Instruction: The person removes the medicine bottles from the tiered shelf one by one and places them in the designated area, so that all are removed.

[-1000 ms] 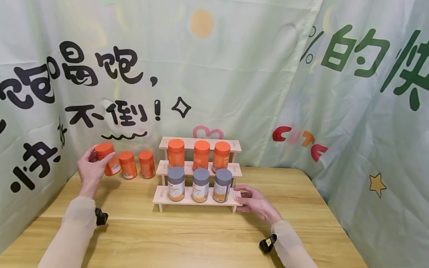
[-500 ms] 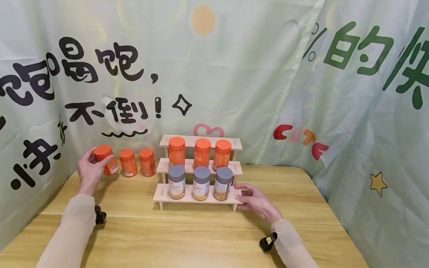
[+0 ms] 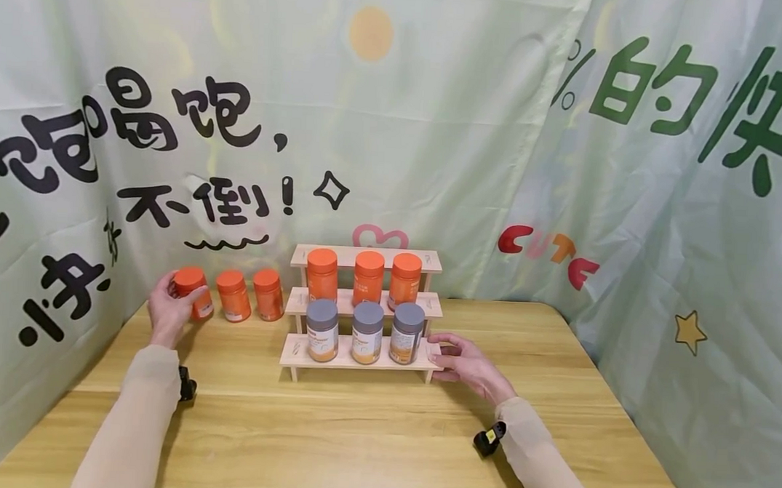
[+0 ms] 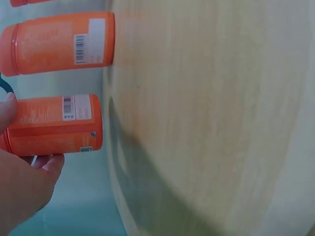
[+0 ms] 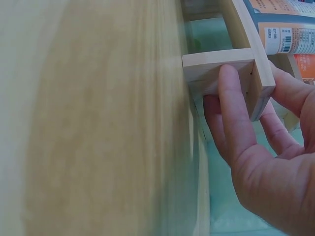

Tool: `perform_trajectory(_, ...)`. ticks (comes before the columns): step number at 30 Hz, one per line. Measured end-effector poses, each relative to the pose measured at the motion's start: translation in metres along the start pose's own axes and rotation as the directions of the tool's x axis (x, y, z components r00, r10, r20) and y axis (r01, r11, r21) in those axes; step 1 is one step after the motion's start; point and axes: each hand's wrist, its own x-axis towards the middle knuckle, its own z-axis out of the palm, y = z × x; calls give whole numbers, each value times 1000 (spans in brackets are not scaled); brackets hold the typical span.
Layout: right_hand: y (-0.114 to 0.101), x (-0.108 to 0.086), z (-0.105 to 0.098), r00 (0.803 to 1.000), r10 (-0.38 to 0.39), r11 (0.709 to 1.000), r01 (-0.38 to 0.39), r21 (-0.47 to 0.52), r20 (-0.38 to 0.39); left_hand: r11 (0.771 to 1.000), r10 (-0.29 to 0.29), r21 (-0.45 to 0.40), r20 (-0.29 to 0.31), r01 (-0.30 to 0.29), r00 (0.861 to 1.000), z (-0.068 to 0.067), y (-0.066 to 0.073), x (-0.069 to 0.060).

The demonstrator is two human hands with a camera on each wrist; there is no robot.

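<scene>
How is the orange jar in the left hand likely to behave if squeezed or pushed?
The orange jar is probably stiff, since its wall looks undented in the grip of the left hand. Being taller than it is wide, it might tip if pushed near the lid. Its round body suggests it could roll if laid on its side.

left hand (image 4: 24, 191): cut off by left edge, left wrist view. held jar (image 4: 51, 125): lid cropped there, partly covered by hand. end jar (image 4: 22, 2): sliver only, top edge. right hand (image 5: 270, 172): cropped at right edge, right wrist view. grey-lidded jars (image 3: 366, 345): head view, small print illegible. rear jars (image 3: 368, 283): bases partly hidden behind these. sleeves (image 3: 128, 422): cut by bottom edge.
</scene>
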Motion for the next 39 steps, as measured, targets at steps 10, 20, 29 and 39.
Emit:
perform_trajectory(10,1,1,0,1000,-12,1000,12,-8,2,1000,-23,4,-28,23,999,0,-8,2)
perform_trajectory(20,1,0,0,1000,-10,1000,10,-5,3,1000,-14,10,1,14,1000,-2,-10,5)
perform_trajectory(29,0,-1,0,1000,-12,1000,12,-3,4,998,-30,52,40,28,999,-6,-11,10)
perform_trajectory(39,-1,-2,0,1000,-21,1000,21,-8,20,998,-17,58,66,13,998,-15,-1,2)
